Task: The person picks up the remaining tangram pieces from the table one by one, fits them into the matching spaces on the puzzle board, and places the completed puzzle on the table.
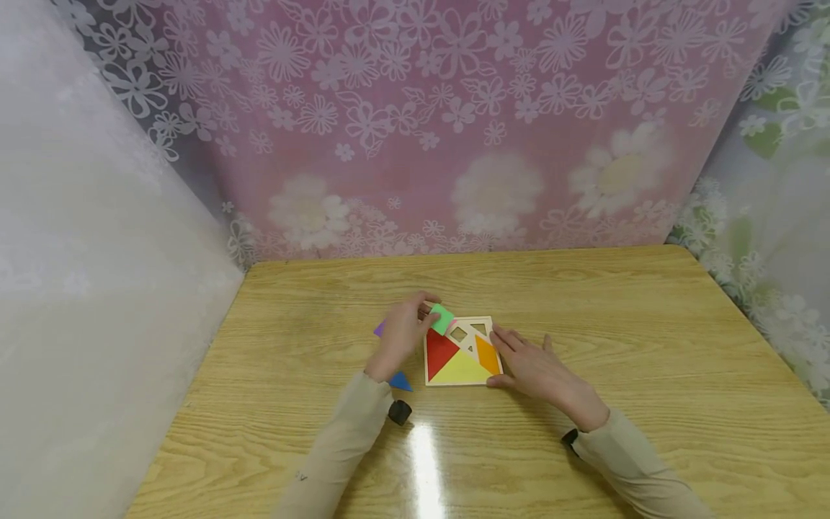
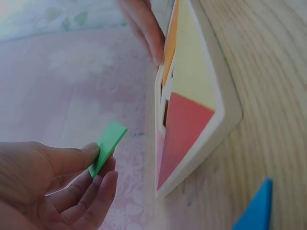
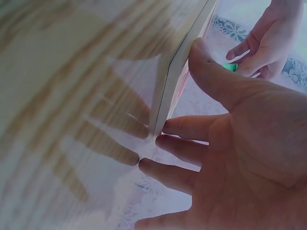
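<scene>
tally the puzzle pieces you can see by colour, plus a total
Red piece: 1
Yellow piece: 1
Orange piece: 1
Pink piece, partly hidden: 1
Green piece: 1
Purple piece, partly hidden: 1
Blue piece, partly hidden: 1
Total: 7

Free to pass along far edge of worktop point(image 1: 616, 288); blocked by left hand point(image 1: 403, 328) at far left corner of board point(image 1: 470, 339), by right hand point(image 1: 537, 369) along its right edge.
</scene>
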A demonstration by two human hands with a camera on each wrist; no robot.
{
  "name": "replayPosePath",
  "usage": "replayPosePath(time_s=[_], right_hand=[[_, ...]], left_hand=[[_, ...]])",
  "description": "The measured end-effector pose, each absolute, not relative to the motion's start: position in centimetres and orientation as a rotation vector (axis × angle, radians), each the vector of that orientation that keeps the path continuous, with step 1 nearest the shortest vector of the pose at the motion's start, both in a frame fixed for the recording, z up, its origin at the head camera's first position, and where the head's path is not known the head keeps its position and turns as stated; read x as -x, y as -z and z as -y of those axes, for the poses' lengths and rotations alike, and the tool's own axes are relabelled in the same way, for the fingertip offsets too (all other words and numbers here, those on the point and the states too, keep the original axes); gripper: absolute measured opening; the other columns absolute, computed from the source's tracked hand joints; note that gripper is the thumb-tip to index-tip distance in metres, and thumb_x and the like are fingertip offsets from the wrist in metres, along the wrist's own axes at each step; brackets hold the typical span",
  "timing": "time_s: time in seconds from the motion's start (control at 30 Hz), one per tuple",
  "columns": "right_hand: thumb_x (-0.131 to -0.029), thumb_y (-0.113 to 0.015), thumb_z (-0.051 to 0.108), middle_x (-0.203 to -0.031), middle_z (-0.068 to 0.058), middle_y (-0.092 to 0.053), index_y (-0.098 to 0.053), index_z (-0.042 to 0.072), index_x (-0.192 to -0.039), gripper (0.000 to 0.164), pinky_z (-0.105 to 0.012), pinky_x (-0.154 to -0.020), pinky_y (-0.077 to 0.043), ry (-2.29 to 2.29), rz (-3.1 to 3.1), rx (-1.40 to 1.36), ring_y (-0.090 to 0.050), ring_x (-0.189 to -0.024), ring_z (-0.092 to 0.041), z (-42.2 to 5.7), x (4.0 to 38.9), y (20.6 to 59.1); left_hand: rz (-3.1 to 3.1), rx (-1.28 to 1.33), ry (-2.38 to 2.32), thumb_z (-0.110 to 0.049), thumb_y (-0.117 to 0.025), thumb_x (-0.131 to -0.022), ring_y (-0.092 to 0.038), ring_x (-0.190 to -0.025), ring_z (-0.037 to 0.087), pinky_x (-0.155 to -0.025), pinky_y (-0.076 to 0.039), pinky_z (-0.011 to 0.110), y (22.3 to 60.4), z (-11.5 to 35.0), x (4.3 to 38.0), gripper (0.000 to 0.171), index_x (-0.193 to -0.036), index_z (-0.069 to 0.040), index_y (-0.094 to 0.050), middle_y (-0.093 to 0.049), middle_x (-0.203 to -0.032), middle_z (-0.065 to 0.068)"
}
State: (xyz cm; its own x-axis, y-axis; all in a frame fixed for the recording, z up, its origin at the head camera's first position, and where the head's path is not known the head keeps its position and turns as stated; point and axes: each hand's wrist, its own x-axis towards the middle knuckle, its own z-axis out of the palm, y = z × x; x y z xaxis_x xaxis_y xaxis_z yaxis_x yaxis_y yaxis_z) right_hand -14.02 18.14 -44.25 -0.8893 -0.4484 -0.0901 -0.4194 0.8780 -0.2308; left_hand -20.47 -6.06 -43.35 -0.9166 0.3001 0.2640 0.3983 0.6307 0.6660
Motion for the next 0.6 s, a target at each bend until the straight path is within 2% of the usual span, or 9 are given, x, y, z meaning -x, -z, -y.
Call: replayPosePath(time_s=[0.6], right_hand=[[-0.095, -0.067, 0.046, -0.16, -0.02, -0.035, -0.039, -0.003, -0.153, 0.082, -0.085, -0.099, -0.024, 0.292, -2.892, 0.654, -0.042, -0.141, -0.045, -18.1, 14.2, 44.6]], left_hand=[[2.861, 0.681, 1.152, -0.01, -0.073, -0.094, -0.072, -0.089, 0.022, -0.077, -0.058, 0.028, 45.8, 3.6, 22.0, 0.022, -0.116, -0.008, -0.072, -0.074, -0.101, 0.011]])
